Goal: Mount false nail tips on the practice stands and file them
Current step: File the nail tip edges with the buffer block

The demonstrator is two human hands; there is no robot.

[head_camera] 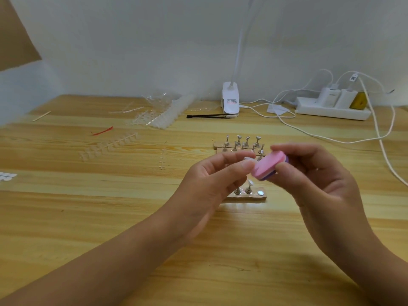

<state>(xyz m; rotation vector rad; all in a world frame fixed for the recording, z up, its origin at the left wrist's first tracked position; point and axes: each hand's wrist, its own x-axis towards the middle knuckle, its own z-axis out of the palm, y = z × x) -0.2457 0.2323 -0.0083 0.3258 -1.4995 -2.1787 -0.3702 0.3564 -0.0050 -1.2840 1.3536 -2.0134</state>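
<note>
My right hand (313, 180) pinches a small pink and purple nail file block (268, 165) between thumb and fingers. Its pink face presses against a clear false nail tip (248, 159) that my left hand (212, 182) holds between thumb and forefinger; most of the tip is hidden. Both hands hover above a near wooden strip stand (247, 196) that carries metal pegs, one with a tip mounted (250, 184). Behind the hands stand two more wooden strips with several metal pegs (241, 142).
Strips and heaps of clear nail tips (110, 145) lie on the wooden table (110, 206) to the left, with a red scrap (102, 131) and a wooden stick (42, 115). A clip lamp base (230, 100), a black tool (207, 116), power strip (331, 108) and white cables (331, 138) sit at the back.
</note>
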